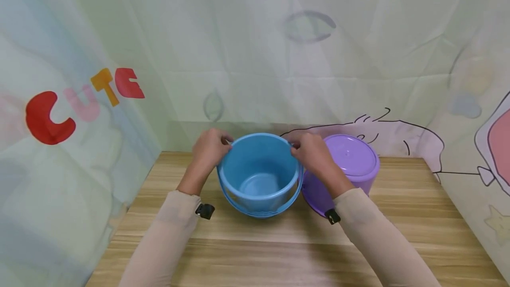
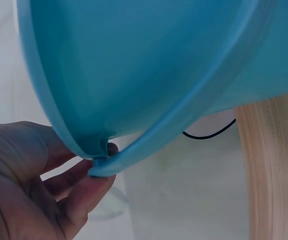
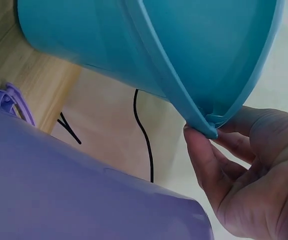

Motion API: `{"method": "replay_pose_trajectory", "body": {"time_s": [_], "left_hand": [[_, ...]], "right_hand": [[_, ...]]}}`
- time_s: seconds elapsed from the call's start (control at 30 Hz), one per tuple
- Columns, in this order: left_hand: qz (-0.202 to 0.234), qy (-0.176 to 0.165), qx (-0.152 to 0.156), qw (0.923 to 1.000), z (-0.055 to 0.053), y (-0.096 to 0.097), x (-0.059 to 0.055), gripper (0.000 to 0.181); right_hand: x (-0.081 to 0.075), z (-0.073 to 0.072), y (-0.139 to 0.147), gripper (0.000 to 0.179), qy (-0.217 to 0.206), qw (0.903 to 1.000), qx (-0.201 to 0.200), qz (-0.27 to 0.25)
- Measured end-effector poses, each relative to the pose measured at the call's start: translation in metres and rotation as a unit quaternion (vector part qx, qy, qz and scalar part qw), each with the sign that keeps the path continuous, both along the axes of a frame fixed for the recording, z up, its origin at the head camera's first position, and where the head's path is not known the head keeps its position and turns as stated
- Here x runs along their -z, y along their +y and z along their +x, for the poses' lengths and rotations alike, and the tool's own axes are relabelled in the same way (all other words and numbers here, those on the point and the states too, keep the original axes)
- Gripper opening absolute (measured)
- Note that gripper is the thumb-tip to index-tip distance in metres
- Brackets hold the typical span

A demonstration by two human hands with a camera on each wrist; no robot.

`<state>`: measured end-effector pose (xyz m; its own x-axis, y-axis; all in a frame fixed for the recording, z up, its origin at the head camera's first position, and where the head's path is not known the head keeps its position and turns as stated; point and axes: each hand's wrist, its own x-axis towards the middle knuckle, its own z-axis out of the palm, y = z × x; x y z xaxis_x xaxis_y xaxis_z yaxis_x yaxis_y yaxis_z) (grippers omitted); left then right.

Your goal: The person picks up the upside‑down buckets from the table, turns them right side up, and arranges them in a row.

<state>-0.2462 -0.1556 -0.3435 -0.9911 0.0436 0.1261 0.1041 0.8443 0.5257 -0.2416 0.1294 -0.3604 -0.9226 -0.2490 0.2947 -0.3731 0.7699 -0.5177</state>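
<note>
Blue bucket, mouth upward, sits just below the middle of the head view, on or barely over the wooden tabletop; whether its base touches is hard to tell. The person's left hand pinches the rim at 10 o'clock and the right hand at 2 o'clock, thumb and fingers drawn nearly together on each. Such small holds could slip, or one side could rise ahead of the other and tip the bucket; strain on the handle, which droops towards 6 o'clock, might work its ends loose. A purple bucket, apparently upside down, stands close by at 3 o'clock, where the right forearm could knock it. Only the wrist views show clearly that both pinches fall where handle meets rim; only the head view shows the handle's whole loop and the bucket's inner floor.
</note>
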Motion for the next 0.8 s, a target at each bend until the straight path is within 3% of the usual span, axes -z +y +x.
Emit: {"method": "replay_pose_trajectory", "body": {"time_s": [0.23, 0.4, 0.57, 0.8], "left_hand": [[0.048, -0.003, 0.017, 0.9987, -0.002, -0.009, 0.01, 0.023], [0.077, 0.003, 0.018, 0.9968, 0.004, -0.012, 0.012, 0.028], [0.081, 0.012, 0.028, 0.9963, 0.015, -0.015, 0.009, 0.035], [0.101, -0.018, 0.051, 0.9934, 0.039, -0.022, 0.006, 0.058]], "right_hand": [[0.002, 0.001, 0.002, 0.03, -0.011, 0.9999, 0.004, 0.001], [0.001, 0.006, 0.003, 0.031, -0.038, 0.9988, 0.021, 0.024], [-0.002, 0.017, 0.006, 0.043, -0.071, 0.9973, 0.014, 0.01], [0.0, 0.037, 0.01, 0.062, -0.104, 0.994, -0.007, -0.033]]}}
